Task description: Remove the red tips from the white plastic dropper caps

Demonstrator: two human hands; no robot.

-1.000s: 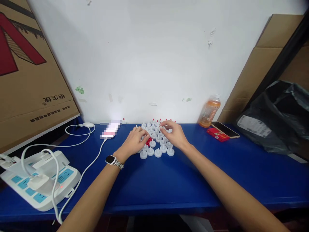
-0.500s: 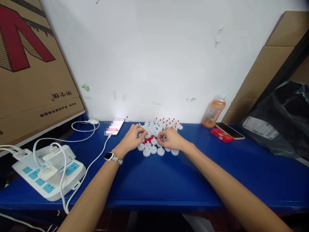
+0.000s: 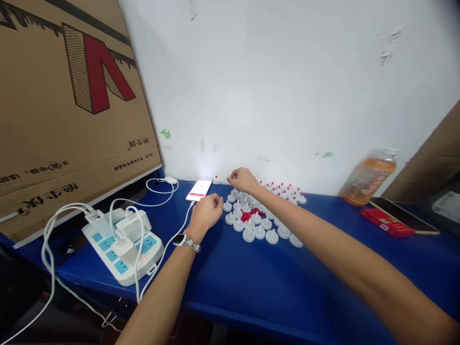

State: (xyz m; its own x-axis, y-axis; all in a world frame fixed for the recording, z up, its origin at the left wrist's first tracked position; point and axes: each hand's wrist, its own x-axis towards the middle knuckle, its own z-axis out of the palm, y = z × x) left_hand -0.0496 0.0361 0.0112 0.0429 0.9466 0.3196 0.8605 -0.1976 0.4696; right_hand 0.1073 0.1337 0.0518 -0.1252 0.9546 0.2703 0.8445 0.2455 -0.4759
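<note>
White caps [image 3: 259, 233] beside left grip [image 3: 207, 212], near right grip [image 3: 245, 180], both curled, contents unclear

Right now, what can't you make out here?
All in the head view:
Left hand: its own curl hides whether it holds anything.
Right hand: too small to tell whether it holds anything.
White pieces: some hidden behind the right forearm.
Bottle: lettering blurred.
Dark bag: cut off by the picture's edge.

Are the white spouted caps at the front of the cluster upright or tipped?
Upright: the white spouted caps sit on their broad round bases, narrow spouts pointing up. One by the right forearm is partly hidden.
</note>
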